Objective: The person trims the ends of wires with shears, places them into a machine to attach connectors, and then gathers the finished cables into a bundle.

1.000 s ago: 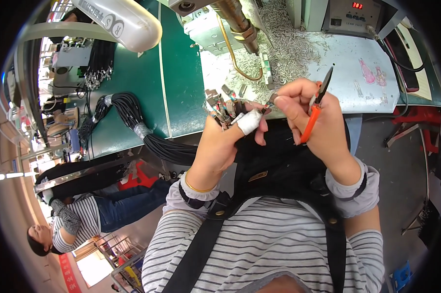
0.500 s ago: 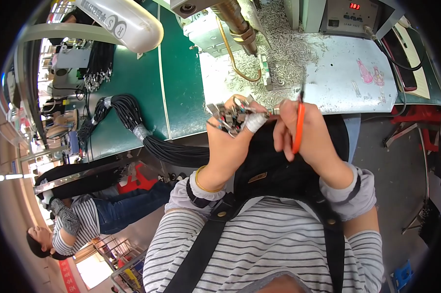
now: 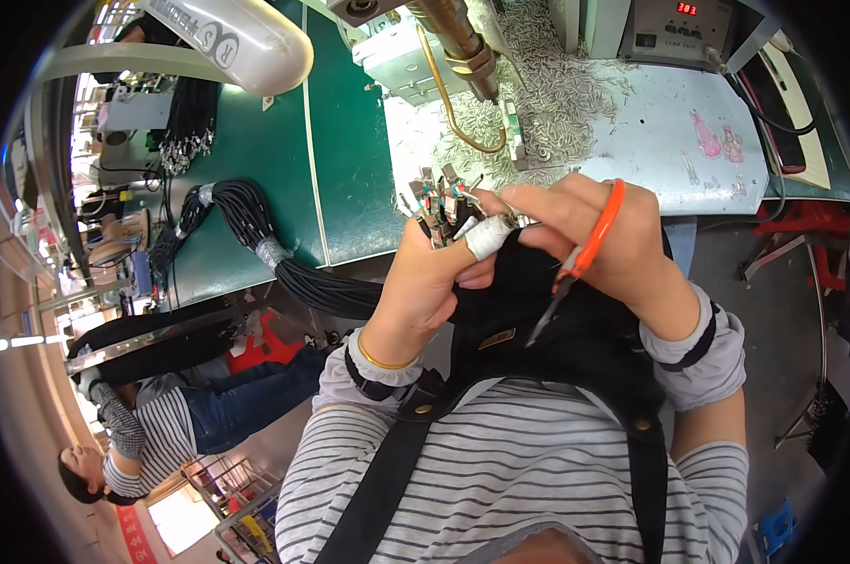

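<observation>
My left hand (image 3: 423, 273) is closed around a bunch of cable ends with metal connectors (image 3: 441, 199), which fan out above the fist. Coloured wires show among them. White tape (image 3: 487, 238) wraps the left thumb. At its tip, the fingers of my right hand (image 3: 599, 230) meet the left hand and pinch a small metal piece, mostly hidden. Tucked in the right hand is an orange-handled tool (image 3: 591, 242) with a dark, pointed tip aimed down toward my apron; its exact kind is unclear.
A bundle of black cables (image 3: 244, 218) lies on the green table (image 3: 350, 169) at left. Ahead, a metal machine head (image 3: 467, 61) stands over a pale plate (image 3: 622, 132) strewn with small metal pieces. A control box (image 3: 679, 33) is far right. Another person (image 3: 152, 428) is at left.
The orange-handled tool has swung from tip up to tip down in my right hand. Both hands have drawn together at the left thumb, and the connectors now fan upward.
</observation>
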Motion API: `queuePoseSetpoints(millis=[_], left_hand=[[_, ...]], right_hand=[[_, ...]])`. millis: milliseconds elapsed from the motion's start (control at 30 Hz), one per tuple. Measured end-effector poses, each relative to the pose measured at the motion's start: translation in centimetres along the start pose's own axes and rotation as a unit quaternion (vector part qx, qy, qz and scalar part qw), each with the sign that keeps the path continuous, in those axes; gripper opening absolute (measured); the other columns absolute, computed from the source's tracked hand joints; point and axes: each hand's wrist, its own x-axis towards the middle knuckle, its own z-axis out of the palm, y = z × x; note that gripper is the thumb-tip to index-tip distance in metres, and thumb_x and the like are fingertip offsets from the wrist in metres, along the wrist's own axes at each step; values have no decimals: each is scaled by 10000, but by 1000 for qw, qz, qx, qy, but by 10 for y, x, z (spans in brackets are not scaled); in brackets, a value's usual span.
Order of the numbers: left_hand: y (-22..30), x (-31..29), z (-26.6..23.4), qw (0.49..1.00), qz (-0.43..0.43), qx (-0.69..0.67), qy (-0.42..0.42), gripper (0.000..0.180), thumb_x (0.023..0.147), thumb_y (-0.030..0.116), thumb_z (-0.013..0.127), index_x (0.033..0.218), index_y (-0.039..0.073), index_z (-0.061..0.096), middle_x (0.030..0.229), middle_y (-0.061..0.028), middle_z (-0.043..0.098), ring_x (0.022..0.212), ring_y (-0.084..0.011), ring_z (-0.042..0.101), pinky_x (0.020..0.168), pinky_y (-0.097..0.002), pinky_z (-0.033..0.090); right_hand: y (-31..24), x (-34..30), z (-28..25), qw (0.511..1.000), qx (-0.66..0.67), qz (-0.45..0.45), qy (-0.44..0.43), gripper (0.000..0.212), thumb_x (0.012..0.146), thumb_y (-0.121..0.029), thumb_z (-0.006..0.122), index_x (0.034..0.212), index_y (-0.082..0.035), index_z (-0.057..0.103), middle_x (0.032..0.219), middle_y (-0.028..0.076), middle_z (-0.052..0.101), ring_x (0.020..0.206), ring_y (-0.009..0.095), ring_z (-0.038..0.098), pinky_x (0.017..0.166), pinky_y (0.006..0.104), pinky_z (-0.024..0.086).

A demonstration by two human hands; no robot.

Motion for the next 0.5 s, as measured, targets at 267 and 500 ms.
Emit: queuePoseSetpoints(millis=[267,500], left_hand=[[-4,-1,4,992,54,100,54,132,740,2,607,856,14,545,659,25,483,466,-25,359,399,-170,257],[-6,-2,11,988,57,119,77,132,727,-23,600,845,8,549,652,22,491,490,-22,383,405,-158,273]], right_hand=[[-1,-3,-6,999,36,5,11,301,614,-21,659,900,-87,588,517,7,473,420,126,474,359,239,301],[-8,-8,8,968,219,110,49,329,601,-6,659,919,-42,579,512,-3,478,432,88,473,375,207,313]])
